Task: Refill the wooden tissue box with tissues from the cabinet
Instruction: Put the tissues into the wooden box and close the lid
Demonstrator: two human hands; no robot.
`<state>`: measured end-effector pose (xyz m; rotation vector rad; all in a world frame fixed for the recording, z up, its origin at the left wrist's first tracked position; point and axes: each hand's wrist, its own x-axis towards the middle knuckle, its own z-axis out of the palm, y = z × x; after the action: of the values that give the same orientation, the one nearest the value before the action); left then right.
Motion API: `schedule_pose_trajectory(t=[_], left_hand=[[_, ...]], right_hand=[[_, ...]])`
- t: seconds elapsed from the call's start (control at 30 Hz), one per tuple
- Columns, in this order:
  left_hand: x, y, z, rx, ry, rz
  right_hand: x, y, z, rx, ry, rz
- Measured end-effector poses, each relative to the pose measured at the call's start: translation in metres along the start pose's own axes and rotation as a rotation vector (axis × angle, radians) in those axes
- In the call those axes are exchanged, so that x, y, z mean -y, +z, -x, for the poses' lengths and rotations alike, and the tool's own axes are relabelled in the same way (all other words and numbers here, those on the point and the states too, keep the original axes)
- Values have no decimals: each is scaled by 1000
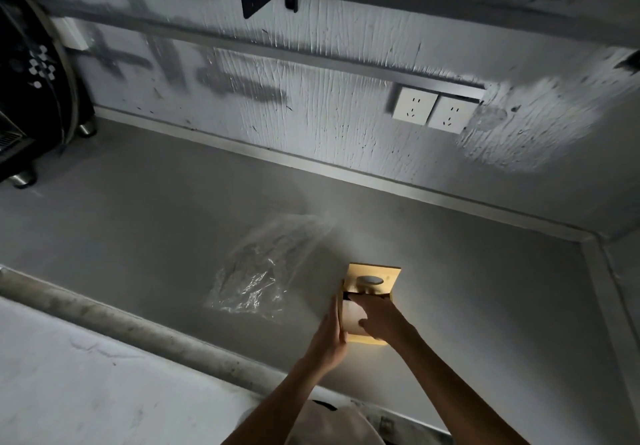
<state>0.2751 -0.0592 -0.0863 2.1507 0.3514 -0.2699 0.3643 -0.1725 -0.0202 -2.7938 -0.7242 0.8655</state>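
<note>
Your one view comes from the camera on your head, looking forward and steeply down over the grey tabletop (450, 271). It sits near enough that your forearms enter from the bottom edge. The wide lens takes in the back wall (329, 105) with its sockets (434, 110) and bends the tabletop's edges.

Dim, grey wide-angle view, bright patch on the wall (346, 115), glare on plastic wrap (252, 282), blurred, bent edges.
</note>
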Motion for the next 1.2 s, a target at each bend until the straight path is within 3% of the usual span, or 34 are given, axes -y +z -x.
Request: schedule_pose_trajectory(t=[0.13,0.2,0.47,0.73,0.93,1.2], left_hand=[[-4,2,0,-62,90,-97],[-5,2,-5,-51,108,-204],[-20,-1,-24,18,18,-410],[-27,1,-13,45,92,-177],[-53,26,-11,46,156,-122],[-54,43,-12,100,126,-88]], right_hand=[[-29,13,25,-333,141,-167],[-43,22,31,-414,186,-204],[-43,41,21,-222,294,-192],[-66,85,46,-478,230,-349],[-76,81,84,-609,369,-423],[-87,88,101,-556,456,-610]])
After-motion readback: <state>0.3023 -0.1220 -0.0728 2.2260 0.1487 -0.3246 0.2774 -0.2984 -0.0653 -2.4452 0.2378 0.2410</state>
